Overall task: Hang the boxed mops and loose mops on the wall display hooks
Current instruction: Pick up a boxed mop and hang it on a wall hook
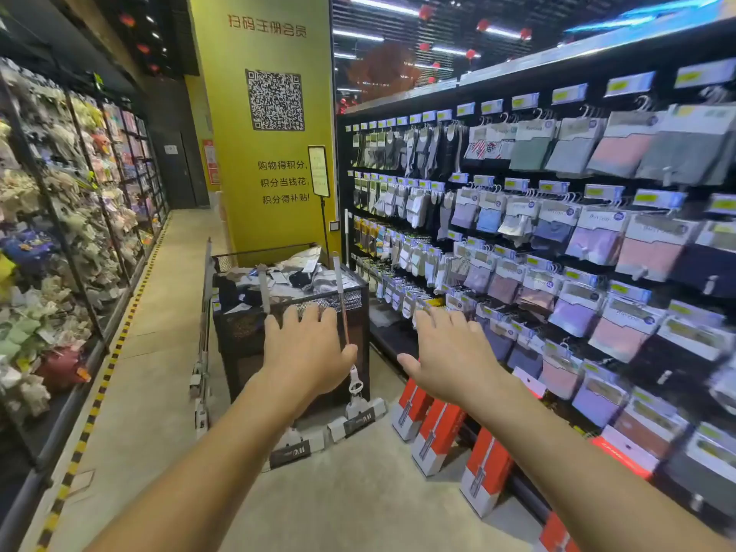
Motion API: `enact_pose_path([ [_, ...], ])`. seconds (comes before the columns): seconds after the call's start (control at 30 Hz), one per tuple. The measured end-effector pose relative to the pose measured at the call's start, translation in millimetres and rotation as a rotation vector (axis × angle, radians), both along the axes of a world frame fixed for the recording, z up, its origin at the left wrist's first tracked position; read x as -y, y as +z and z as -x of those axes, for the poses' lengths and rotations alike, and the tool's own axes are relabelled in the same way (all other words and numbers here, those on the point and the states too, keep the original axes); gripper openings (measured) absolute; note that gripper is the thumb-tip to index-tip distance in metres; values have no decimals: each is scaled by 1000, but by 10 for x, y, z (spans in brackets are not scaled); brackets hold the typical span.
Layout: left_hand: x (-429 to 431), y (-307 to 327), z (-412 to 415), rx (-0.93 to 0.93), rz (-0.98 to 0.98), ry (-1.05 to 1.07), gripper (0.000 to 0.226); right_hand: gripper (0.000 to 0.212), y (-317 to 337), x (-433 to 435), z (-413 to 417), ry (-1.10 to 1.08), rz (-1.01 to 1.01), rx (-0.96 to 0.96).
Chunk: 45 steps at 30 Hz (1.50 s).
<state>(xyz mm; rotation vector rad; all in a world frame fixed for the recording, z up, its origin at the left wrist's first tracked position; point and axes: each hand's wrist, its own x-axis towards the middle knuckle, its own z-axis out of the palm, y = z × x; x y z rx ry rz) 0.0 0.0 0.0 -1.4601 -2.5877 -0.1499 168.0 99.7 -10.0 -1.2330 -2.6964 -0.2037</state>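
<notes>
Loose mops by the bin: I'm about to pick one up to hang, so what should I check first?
1. Left hand free: ok, open, holding nothing.
2. Right hand free: ok, open, holding nothing.
3. Loose mop within reach: ok, it leans on the black bin, handle right by the left thumb.
4. Boxed mops out of the way: ok, leaning in a row on the floor to the right.
5. Empty hook for it: cannot tell; only rows of hung packets show.
</notes>
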Motion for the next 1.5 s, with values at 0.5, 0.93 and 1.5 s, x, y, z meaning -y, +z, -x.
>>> enact_pose_path([
  [0.5,-2504,-491,-115,33,160,-70,67,70,-578,-2346,-41,-54,132,-11],
  [0.93,-4441,-1107,-340,91,260,-262,64,67,-1229,-3918,-428,-267,282,12],
  [1.5,-6524,-2192,-886,179,476,-734,70,72,-2289,-5056,-1106,-759,516,72],
])
